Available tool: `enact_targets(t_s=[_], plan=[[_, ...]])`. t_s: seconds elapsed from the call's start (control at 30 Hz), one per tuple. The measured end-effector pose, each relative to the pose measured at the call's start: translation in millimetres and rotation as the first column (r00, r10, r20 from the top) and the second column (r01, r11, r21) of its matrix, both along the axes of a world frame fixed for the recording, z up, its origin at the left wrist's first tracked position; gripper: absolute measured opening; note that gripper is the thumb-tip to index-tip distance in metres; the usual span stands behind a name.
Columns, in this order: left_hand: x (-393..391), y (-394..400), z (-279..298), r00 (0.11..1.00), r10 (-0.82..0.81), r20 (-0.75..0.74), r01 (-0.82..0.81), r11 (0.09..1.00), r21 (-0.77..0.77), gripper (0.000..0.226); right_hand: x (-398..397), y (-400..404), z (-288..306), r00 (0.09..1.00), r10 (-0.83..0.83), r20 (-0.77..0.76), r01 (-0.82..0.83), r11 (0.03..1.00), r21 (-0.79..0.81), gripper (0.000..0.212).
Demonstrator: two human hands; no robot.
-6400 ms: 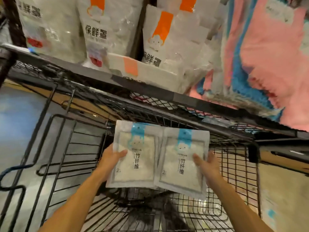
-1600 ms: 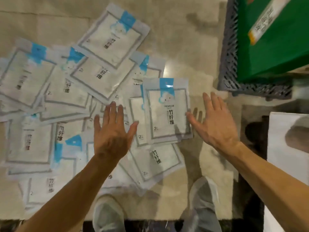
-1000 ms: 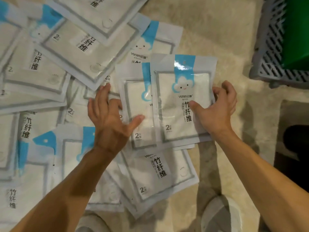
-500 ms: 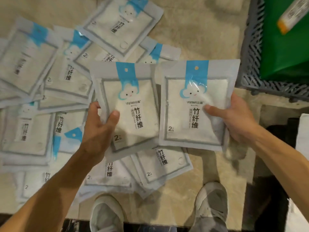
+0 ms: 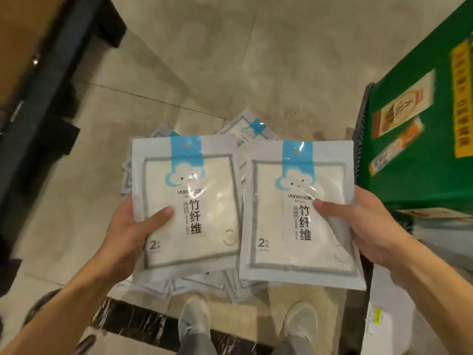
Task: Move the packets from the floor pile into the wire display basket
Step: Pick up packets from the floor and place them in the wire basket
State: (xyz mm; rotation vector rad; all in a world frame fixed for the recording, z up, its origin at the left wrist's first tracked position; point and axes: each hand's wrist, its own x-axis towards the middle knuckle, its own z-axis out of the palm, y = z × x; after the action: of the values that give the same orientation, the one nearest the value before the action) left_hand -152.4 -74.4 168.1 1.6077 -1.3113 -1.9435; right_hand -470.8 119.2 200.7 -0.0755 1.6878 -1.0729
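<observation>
Each hand held one packet up in front of the chest, above the pile [image 5: 245, 129] on the floor [image 5: 256, 60]. The left hand [image 5: 128, 237] gripped the left packet [image 5: 188, 208] at its left edge, thumb across the front and fingers hidden behind. The right hand [image 5: 366, 226] gripped the right packet [image 5: 299, 216] at its right edge in the same way.

Both packets faced the camera and read alike: a blue band with a hang hole at the top, a white cloud with a face, "yunlei" followed by two blurred Chinese characters, then the tall column 竹纤维 with a smaller oval label 洗洁巾 beside it, and "2片" low on the left. Smaller print below that was too fine to read.

The packets stood upright, long axis vertical, blue bands pointing away from the person, the right one tilted slightly. Their inner edges nearly touched or just overlapped; I could not tell which.

Corners of the pile showed above and below the held pair, just ahead of the shoes [image 5: 194, 321]. A green box [image 5: 414, 139] with blurred yellow and orange labels sat in a grey crate [image 5: 359, 139] close on the right. A dark shelf base [image 5: 38, 106] ran along the left. Bare tile lay open ahead, between the two.
</observation>
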Motion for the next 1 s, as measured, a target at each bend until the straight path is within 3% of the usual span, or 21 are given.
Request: enact_targets(t_s=[0.23, 0.4, 0.57, 0.67, 0.77, 0.8, 1.0], plan=[[76, -42, 183, 0.989, 0.070, -0.131, -0.062, 0.996, 0.062, 0.095, 42, -62, 200, 0.995, 0.104, 0.001, -0.104, 0.994, -0.040, 0.034], [139, -44, 321, 0.972, 0.121, -0.201, -0.127, 0.992, -0.018, 0.049, 101, -94, 340, 0.977, 0.206, -0.054, -0.210, 0.976, -0.064, 0.032], [212, -29, 451, 0.964, 0.165, -0.210, -0.183, 0.980, -0.071, 0.042, 164, -107, 462, 0.953, 0.273, -0.131, -0.289, 0.950, -0.122, 0.033], [261, -16, 508, 0.952, 0.204, -0.228, -0.241, 0.959, -0.150, 0.052, 196, -108, 518, 0.948, 0.288, -0.137, -0.311, 0.928, -0.205, 0.033], [305, 3, 552, 0.938, 0.240, -0.248, -0.293, 0.934, -0.203, 0.087, 227, -109, 562, 0.938, 0.306, -0.161, -0.340, 0.901, -0.268, 0.025], [317, 10, 562, 0.932, 0.256, -0.257, -0.314, 0.924, -0.219, 0.090, 236, -109, 572, 0.934, 0.318, -0.164, -0.354, 0.890, -0.288, 0.026], [370, 70, 606, 0.857, 0.375, -0.354, -0.480, 0.830, -0.283, 0.065, 283, -112, 614, 0.874, 0.436, -0.214, -0.486, 0.793, -0.366, 0.034]])
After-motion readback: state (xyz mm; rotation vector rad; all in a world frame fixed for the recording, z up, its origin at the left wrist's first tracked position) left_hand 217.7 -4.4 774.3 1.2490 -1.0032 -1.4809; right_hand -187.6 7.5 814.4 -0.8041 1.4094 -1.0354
